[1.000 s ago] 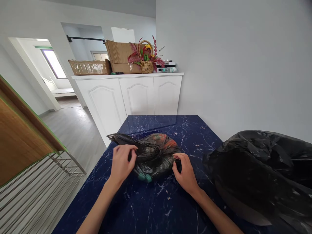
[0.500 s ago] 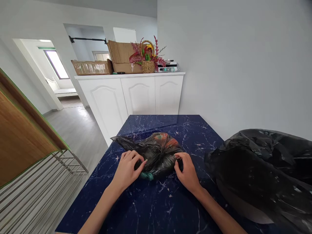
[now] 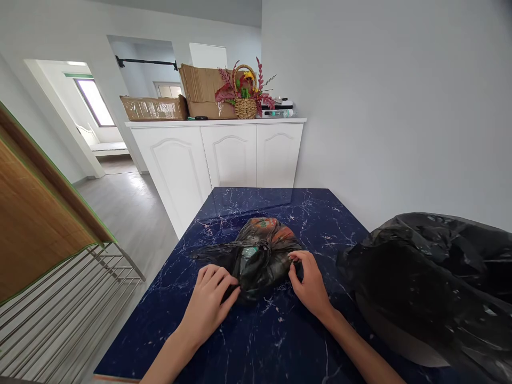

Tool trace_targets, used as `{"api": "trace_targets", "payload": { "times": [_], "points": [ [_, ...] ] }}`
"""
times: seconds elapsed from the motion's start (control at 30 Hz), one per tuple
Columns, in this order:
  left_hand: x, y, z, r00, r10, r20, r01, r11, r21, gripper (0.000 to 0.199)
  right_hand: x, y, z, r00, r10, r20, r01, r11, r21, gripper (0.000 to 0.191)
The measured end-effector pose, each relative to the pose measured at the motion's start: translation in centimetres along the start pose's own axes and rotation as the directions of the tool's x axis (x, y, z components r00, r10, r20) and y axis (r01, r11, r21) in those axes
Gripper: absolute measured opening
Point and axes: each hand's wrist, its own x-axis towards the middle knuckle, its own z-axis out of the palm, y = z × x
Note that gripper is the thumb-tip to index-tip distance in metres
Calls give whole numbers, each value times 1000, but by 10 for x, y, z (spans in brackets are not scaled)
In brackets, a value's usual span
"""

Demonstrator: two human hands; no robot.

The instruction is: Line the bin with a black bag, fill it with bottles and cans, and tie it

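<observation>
A thin black plastic bag point(image 3: 256, 261) lies bunched on the blue marbled table point(image 3: 256, 341). Red-orange and green contents show through it at the back, and a pale green patch shows near its middle. On the bag's near left side, my left hand point(image 3: 216, 296) has its fingers curled and closed on the plastic. At the right side of the same bag, my right hand point(image 3: 306, 280) pinches its edge between thumb and fingers. What lies inside the bag is mostly hidden.
A bin lined with a large black bag point(image 3: 432, 282) stands at the right. Beyond the table is a white cabinet point(image 3: 228, 154) carrying cardboard boxes point(image 3: 156, 108) and a flower basket point(image 3: 245, 108). A metal rack point(image 3: 80, 298) is at the left.
My left hand has drawn slightly down and nearer, and the bag's left flap has shifted and dropped, showing the pale green patch. My right hand has hardly moved.
</observation>
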Motion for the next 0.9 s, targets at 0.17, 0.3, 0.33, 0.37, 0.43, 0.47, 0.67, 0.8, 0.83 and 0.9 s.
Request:
{"api": "trace_targets", "payload": {
  "times": [0.17,0.3,0.33,0.37,0.43,0.47,0.67,0.8,0.83,0.9],
  "points": [
    [-22,18,-10,987,146,73,-146,989,-12,1,-2,-5,-1,999,-37,23,37,999,5,23],
    [-34,23,-9,973,179,147,-174,984,-45,4,-2,-13,-6,983,-147,110,148,989,5,43],
    [-36,23,-8,972,171,159,-165,985,-51,4,-1,-14,-7,972,-185,148,186,983,10,48],
    [-38,23,-7,972,163,169,-156,986,-56,4,-1,-16,-9,958,-221,182,221,975,21,52],
    [-41,22,-7,971,156,182,-147,987,-63,7,0,-18,-11,933,-280,224,275,960,55,56],
    [-42,21,-7,971,154,183,-145,987,-63,10,0,-18,-11,925,-304,230,296,953,72,56],
    [-42,8,2,996,-60,62,63,996,-56,20,-2,-20,-8,922,-347,172,333,937,106,33],
    [-39,1,10,973,-217,77,218,976,-10,20,-1,-24,-9,927,-342,156,319,935,151,32],
    [-37,0,11,970,-229,87,229,973,0,20,0,-26,-10,933,-329,148,307,939,155,31],
    [-34,1,12,965,-240,101,241,970,3,21,1,-28,-12,945,-299,133,278,948,152,29]
  ]
}}
